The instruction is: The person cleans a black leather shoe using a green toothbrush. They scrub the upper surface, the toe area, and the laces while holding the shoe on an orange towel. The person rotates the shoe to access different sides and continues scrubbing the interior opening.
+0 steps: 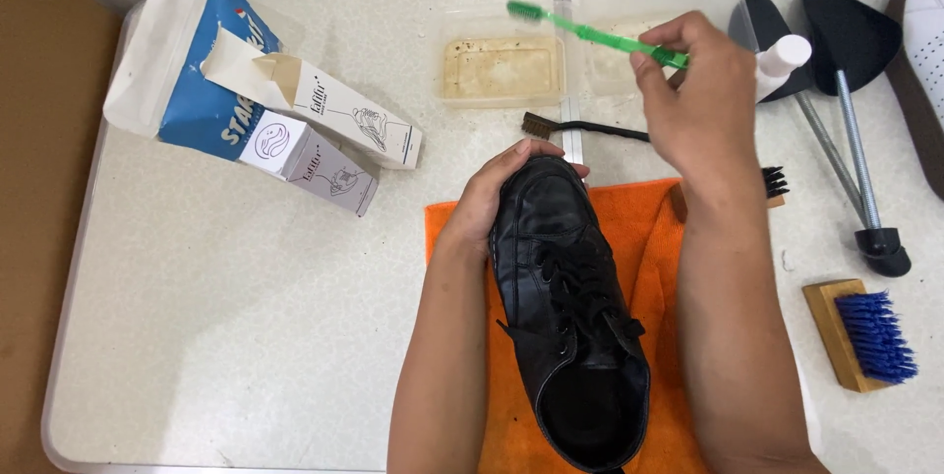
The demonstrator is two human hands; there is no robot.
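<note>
The right hand (700,105) is closed around the handle of a green toothbrush (590,33), pinching it near its end, with the bristled head stuck out to the left, held in the air beyond the shoe's toe. The left hand (492,194) is wrapped narrowly over the toe of a black lace-up shoe (570,307), fingers curled across the toe cap, pinning it down.

The shoe lies sole-down on an orange cloth (644,238) on the tabletop (246,307). Its long axis runs almost straight away from the person, toe pointing to the far side, heel and open collar nearest the camera, tilted slightly to the right at the heel.

Just beyond the shoe's toe sits a clear shallow tray of murky yellowish liquid (501,68), and the toothbrush head hovers over its far right corner. Between tray and toe lies a small black-handled wire brush (580,127). Right of the shoe, a dark-bristled brush (774,182) shows partly behind the right forearm, and farther right lies a wooden brush with blue bristles (860,334). Left of the shoe, well apart, are two small cartons (334,135).

By my reading, the step in hand is wetting or loading the toothbrush at the tray. Bringing it to the leather would call for swinging the bristles back and down toward the toe while the left hand steadies the shoe.
</note>
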